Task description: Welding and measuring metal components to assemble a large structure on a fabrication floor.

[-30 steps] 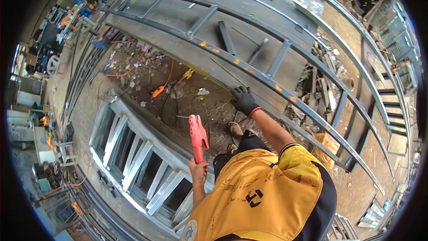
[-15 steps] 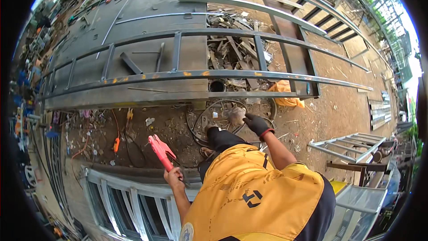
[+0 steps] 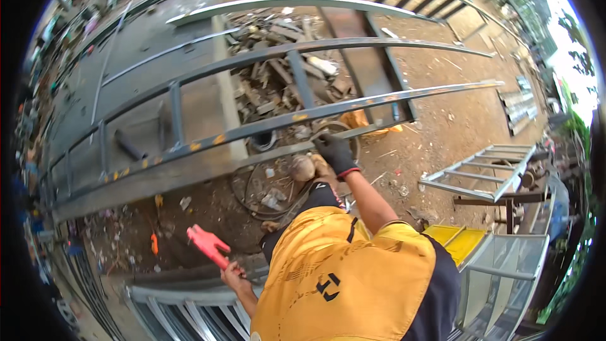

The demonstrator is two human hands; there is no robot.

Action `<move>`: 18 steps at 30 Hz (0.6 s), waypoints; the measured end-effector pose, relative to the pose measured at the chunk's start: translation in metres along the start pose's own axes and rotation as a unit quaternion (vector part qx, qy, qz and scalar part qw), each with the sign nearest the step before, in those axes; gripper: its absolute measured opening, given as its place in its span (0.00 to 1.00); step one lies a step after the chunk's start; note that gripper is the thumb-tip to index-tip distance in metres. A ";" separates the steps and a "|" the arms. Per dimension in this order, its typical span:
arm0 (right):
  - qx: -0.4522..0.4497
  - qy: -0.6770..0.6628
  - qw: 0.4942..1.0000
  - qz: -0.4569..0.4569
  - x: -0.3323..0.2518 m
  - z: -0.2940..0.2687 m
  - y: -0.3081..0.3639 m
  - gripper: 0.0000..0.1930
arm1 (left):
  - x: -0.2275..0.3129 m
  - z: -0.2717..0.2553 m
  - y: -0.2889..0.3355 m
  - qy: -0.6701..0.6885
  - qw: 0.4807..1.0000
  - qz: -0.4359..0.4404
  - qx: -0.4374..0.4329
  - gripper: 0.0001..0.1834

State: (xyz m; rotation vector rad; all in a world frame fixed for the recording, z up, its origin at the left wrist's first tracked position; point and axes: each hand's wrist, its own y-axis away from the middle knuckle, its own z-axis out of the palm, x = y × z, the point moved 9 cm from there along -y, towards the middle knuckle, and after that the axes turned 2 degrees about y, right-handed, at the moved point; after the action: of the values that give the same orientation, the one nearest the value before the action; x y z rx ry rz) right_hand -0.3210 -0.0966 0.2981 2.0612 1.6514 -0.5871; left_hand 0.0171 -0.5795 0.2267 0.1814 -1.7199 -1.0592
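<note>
My bare left hand (image 3: pixel 233 273) is closed around the handle of a red welding electrode holder (image 3: pixel 207 244), its jaw end pointing up and left. My right hand (image 3: pixel 336 153) wears a dark glove with a red cuff. It is over the narrow steel bar (image 3: pixel 291 149) along the near edge of the work surface; its fingers are blurred, and I cannot tell whether they grip the bar. Just beyond lies a long ladder-like steel frame (image 3: pixel 243 131) with crosspieces and orange-brown marks. A rounded, pale object (image 3: pixel 302 168) is on the ground near my feet.
Scrap pieces (image 3: pixel 271 82) fill the gap beside the dark steel sheet (image 3: pixel 76 98). A looped cable (image 3: pixel 243 199) lies near my feet. Metal frames stand at lower left (image 3: pixel 189 316) and right (image 3: pixel 483 170), with a yellow panel (image 3: pixel 451 243) close by my right side.
My view has shifted and turned, so the steel frame appears tilted and farther left. My right hand has moved forward to the near bar. The electrode holder stays in my left hand.
</note>
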 end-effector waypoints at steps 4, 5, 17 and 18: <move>0.010 -0.035 0.999 0.008 0.006 0.006 -0.084 0.24 | -0.027 0.043 0.003 0.026 0.998 -0.030 0.054 0.32; 0.056 -0.049 0.997 -0.010 0.008 0.001 -0.106 0.24 | -0.037 0.053 0.010 0.051 0.995 -0.034 0.082 0.31; -0.094 -0.323 0.939 0.071 0.077 0.061 -0.256 0.36 | -0.057 0.252 0.138 0.094 0.982 0.032 0.159 0.28; -0.101 -0.326 0.937 0.072 0.073 0.065 -0.270 0.36 | -0.053 0.262 0.147 0.069 0.983 0.044 0.167 0.29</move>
State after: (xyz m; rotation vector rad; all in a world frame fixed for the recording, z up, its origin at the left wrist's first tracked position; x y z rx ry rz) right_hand -0.5739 -0.0231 0.1841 1.5787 1.1091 -0.8868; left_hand -0.1241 -0.3152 0.2835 0.3789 -1.7523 -0.6721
